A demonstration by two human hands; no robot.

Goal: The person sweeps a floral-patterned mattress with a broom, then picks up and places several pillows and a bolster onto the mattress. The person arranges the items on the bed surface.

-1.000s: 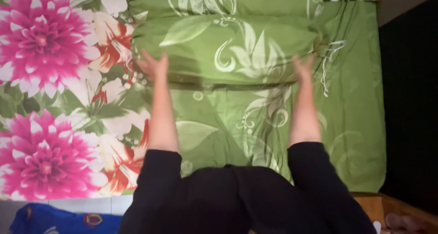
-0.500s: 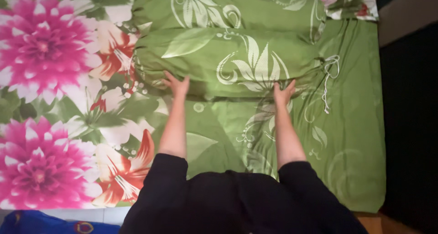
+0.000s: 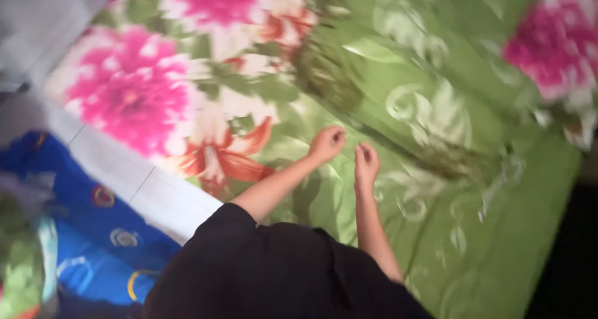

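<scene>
A blurred green floral bedsheet [image 3: 473, 257] fills the view, the long green bolster [image 3: 411, 101] lying across it just beyond both hands, left hand [image 3: 327, 143] and right hand [image 3: 365, 164] loosely curled, empty, fingertips smeared by motion.

The whole picture is blurred by motion. The left hand [image 3: 326, 142] and right hand [image 3: 365, 163] look loosely curled, but whether they grip the green sheet [image 3: 498, 244] cannot be told. The long green pillow [image 3: 423, 107] is smeared, its print unclear. At 8 o'clock, a blue cloth [image 3: 93, 232] is cut by the edge.
</scene>
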